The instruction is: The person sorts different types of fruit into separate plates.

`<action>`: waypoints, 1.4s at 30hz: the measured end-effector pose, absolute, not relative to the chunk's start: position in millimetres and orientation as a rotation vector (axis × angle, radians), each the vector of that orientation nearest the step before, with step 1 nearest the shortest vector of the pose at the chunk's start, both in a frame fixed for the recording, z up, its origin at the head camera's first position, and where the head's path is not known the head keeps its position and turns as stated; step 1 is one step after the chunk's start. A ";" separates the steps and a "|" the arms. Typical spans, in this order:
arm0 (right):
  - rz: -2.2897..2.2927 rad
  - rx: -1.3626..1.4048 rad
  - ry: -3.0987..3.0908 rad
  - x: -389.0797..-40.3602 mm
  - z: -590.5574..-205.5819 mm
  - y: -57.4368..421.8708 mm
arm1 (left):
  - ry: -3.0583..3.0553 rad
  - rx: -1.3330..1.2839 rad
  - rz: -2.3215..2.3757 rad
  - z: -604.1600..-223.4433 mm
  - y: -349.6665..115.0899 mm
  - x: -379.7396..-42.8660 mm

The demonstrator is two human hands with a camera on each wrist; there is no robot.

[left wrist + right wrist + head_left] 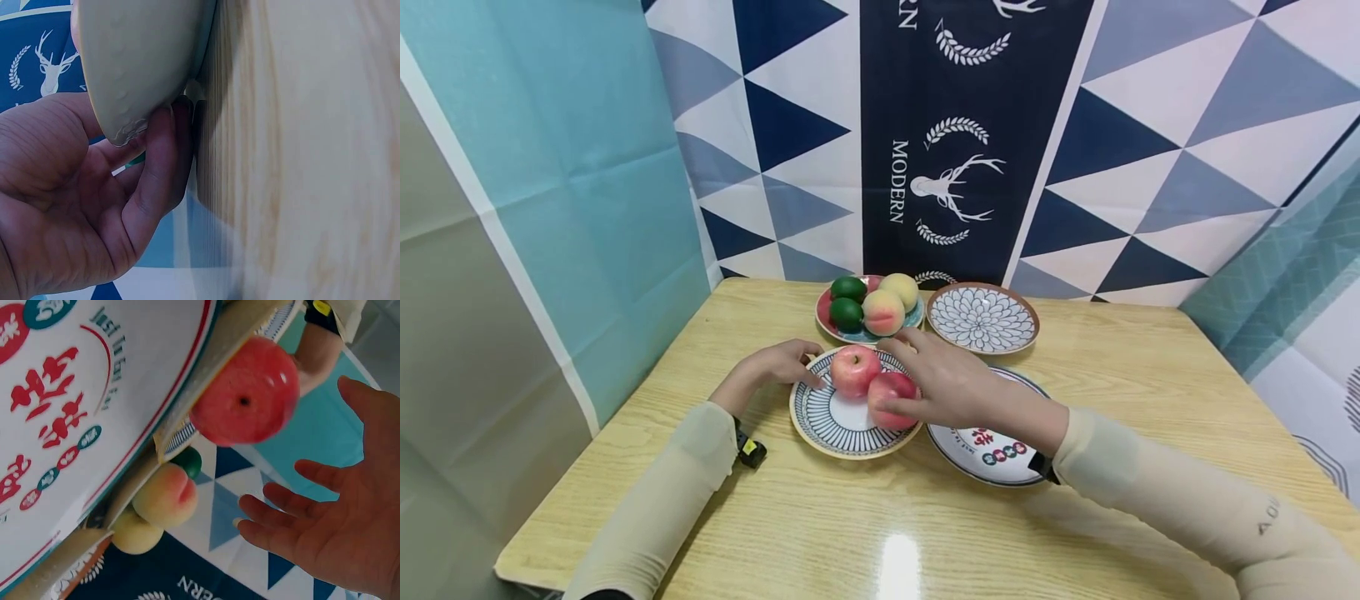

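Note:
My left hand [777,364] grips the left rim of a striped plate [844,439]. In the left wrist view its fingers curl under the plate's pale underside [147,56], close to the table. On this plate are two red apples, one farther back [853,372] and one nearer the right side [891,387]. Over the right-hand apple hovers my right hand [951,379], hiding part of it in the head view. The right wrist view shows that hand [331,506] with fingers spread and apart from the apple [250,384], holding nothing.
Behind, an oval plate [824,321] bears two green fruits [847,315] and two peaches [883,312]. A flower-patterned plate [983,317] stands at the back right. Beneath my right forearm lies a white plate with red lettering [973,462]. A patterned curtain [805,167] closes off the table's far edge.

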State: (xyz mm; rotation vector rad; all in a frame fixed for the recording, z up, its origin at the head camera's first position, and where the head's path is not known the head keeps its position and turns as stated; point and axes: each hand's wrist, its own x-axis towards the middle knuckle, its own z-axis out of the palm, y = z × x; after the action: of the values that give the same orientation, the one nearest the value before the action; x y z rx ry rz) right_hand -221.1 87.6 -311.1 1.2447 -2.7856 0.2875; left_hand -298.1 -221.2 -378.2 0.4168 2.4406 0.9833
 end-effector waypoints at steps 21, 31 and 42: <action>0.516 0.905 -2.786 -241.5 -297.0 115.4 | 2.426 0.362 1.018 -381.2 -220.7 -296.3; 0.589 0.837 -2.777 -249.9 -299.5 126.2 | 2.437 0.361 1.006 -380.1 -220.8 -296.3; 0.617 0.760 -2.790 -254.6 -300.2 139.5 | 2.451 0.376 0.974 -380.5 -219.7 -297.8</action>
State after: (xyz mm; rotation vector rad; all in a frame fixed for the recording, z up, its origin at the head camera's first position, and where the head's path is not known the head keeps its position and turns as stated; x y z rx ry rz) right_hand -254.6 139.5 -300.2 0.7605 -2.7900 0.6170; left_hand -297.8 -219.7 -380.5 0.3760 2.4513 0.9736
